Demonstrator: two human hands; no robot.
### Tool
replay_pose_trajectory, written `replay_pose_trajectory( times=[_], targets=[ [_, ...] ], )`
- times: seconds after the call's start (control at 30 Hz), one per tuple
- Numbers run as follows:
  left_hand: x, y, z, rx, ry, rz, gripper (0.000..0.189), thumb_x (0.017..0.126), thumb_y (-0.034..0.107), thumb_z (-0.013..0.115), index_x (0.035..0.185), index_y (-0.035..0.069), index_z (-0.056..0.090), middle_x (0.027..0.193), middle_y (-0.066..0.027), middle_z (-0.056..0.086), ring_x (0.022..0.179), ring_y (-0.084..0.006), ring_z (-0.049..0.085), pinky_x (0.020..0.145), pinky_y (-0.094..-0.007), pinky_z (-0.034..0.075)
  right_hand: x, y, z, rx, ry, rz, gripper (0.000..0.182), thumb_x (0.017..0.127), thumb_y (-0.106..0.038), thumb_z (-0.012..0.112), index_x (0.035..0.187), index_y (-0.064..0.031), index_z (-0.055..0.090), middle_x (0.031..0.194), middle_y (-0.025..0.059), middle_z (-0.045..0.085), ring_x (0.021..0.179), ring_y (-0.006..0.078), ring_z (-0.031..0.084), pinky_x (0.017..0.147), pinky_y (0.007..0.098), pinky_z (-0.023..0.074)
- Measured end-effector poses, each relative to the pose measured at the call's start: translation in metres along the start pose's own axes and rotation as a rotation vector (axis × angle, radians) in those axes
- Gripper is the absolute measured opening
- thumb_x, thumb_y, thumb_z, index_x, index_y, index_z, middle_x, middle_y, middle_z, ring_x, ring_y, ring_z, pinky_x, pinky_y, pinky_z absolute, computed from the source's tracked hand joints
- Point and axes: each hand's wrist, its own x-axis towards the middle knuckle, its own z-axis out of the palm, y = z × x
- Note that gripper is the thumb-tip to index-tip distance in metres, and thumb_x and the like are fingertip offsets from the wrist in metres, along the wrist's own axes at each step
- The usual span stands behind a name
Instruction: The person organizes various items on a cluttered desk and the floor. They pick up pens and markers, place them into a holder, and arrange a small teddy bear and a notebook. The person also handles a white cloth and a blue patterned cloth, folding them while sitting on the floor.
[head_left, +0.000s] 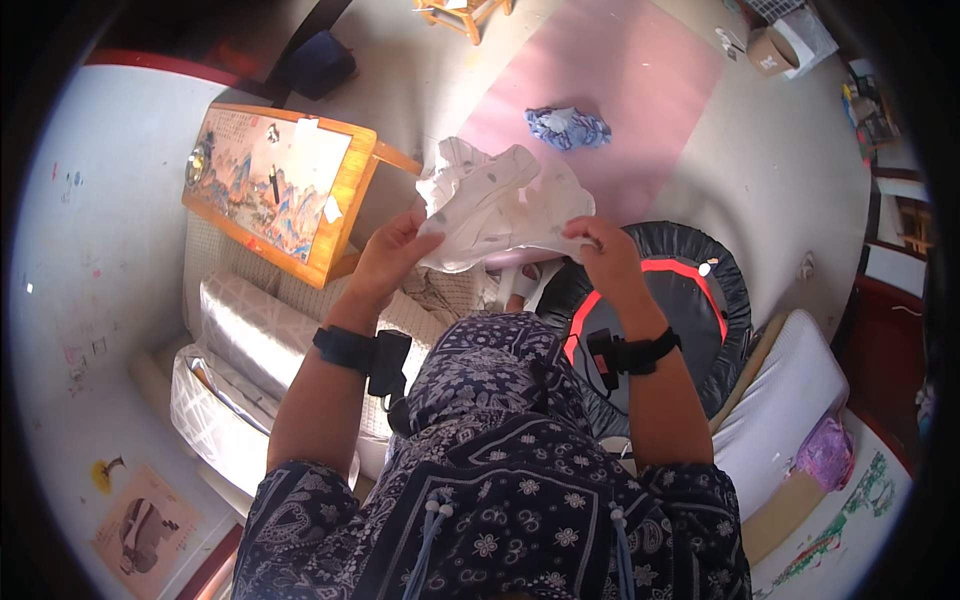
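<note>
A thin white cloth garment (510, 202) with small dark spots hangs spread out in front of me, its far part bunched and wrinkled. My left hand (394, 255) pinches its left edge between thumb and fingers. At the right edge, my right hand (607, 251) grips the fabric with curled fingers. Beyond it, a crumpled blue and white patterned cloth (568, 128) lies on a pink mat (600, 82) on the floor. Both of my wrists wear black straps with small devices.
To the left stands a wooden table (352, 202) with a landscape-printed top, beside a sofa with a patterned cushion (255, 315). A small round trampoline (675, 330) with a black rim is close on my right. Farther right are a white cushion (780, 382) and a purple bundle (825, 454).
</note>
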Motion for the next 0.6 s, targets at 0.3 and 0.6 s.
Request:
replay_pose_trajectory(
  times=[0.3, 0.6],
  targets=[
    [0.032, 0.013, 0.004, -0.372, 0.039, -0.066, 0.033, 0.087, 0.005, 0.053, 0.12, -0.001, 0.054, 0.109, -0.0092, 0.06, 0.101, -0.0138, 0.055, 0.093, -0.0256, 0.041, -0.017, 0.011, -0.013, 0.258, -0.351, 0.278, 0.026, 0.079, -0.01, 0.057, 0.102, -0.0007, 0.063, 0.084, 0.009, 0.064, 0.077, 0.0169, 0.058, 0.071, 0.0295, 0.0457],
    [0.055, 0.041, 0.008, 0.81, -0.282, 0.227, 0.037, 0.077, 0.015, 0.071, 0.111, 0.003, 0.063, 0.099, -0.0101, 0.064, 0.09, -0.0201, 0.059, 0.08, -0.0311, 0.046, -0.005, 0.018, -0.039, -0.104, -0.305, 0.097, 0.039, 0.069, -0.019, 0.065, 0.104, -0.002, 0.062, 0.093, 0.0144, 0.063, 0.085, 0.0278, 0.06, 0.076, 0.0337, 0.0467]
  ],
)
